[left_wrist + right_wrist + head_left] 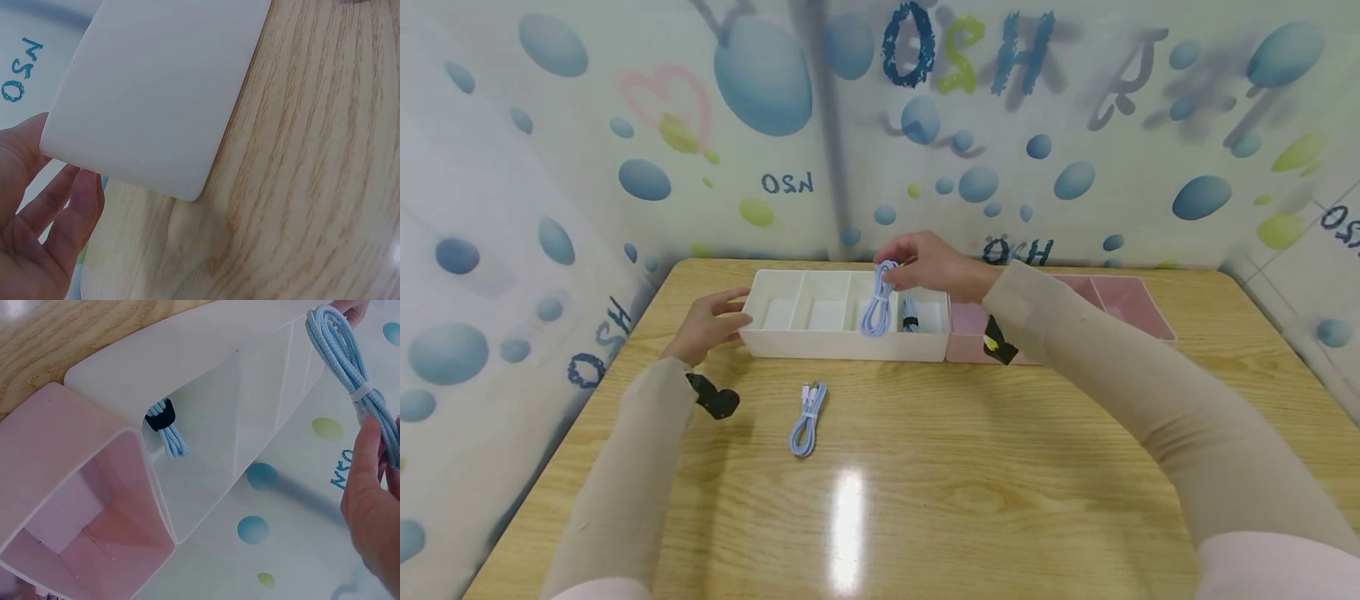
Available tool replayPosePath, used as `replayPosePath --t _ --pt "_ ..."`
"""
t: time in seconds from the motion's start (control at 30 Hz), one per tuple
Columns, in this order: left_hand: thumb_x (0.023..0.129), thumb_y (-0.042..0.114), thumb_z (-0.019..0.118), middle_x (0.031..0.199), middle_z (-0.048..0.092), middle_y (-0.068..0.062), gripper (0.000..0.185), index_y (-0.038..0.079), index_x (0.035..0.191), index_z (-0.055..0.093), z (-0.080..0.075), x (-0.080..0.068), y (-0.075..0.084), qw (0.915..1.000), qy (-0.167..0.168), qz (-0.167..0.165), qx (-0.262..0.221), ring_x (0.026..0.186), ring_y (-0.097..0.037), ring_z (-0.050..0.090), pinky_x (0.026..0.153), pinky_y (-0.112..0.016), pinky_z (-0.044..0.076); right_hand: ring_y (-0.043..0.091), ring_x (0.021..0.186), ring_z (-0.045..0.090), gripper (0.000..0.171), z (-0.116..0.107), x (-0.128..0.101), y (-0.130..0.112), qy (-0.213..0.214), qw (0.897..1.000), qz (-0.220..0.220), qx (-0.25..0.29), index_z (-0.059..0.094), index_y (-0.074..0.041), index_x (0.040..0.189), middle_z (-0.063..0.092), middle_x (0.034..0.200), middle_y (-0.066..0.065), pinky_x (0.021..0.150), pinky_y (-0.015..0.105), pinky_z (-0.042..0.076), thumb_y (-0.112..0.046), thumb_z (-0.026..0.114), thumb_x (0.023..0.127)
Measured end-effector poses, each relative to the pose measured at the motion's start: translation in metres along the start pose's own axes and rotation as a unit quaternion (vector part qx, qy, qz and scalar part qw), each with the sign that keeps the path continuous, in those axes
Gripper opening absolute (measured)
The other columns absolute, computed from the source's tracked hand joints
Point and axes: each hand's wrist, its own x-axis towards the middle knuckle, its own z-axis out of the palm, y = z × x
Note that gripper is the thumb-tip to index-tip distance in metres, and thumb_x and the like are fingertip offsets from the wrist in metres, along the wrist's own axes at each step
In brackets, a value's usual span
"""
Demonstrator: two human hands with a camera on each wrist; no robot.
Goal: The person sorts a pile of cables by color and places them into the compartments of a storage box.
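Note:
A white divided organizer box stands at the far middle of the wooden table. My right hand pinches the top of a coiled light-blue cable, which hangs into the box's third compartment; the right wrist view shows the same cable in my fingers. Another bundled blue cable with a black tie lies in the rightmost compartment. My left hand rests with straight fingers against the box's left end. A third blue cable lies on the table in front of the box.
A pink box adjoins the white one on the right. Bubble-patterned walls enclose the table on three sides. Black wrist straps sit on both sleeves. Bare wood spreads toward me.

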Motion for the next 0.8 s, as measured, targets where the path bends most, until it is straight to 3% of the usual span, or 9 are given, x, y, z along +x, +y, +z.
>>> replayPosePath --t 0.4,0.8 --pt "0.089 0.012 0.052 0.136 0.033 -0.022 0.056 0.011 0.14 0.028 0.0 -0.003 0.005 1.0 -0.006 -0.003 0.001 0.114 -0.033 0.041 0.087 -0.043 0.041 0.021 0.092 0.053 0.028 -0.003 0.008 0.006 0.012 1.0 -0.01 -0.006 0.054 -0.005 0.114 0.052 0.105 0.009 0.078 0.028 0.048 -0.007 0.057 0.086" --pt "0.089 0.013 0.052 0.135 0.033 -0.023 0.057 0.012 0.14 0.027 0.0 -0.003 0.003 0.9999 -0.009 -0.001 -0.005 0.114 -0.034 0.04 0.086 -0.04 0.042 0.02 0.09 0.054 0.026 -0.008 0.02 0.007 0.052 0.998 0.037 -0.013 0.055 -0.01 0.112 0.051 0.101 0.009 0.082 0.029 0.046 -0.009 0.058 0.086"
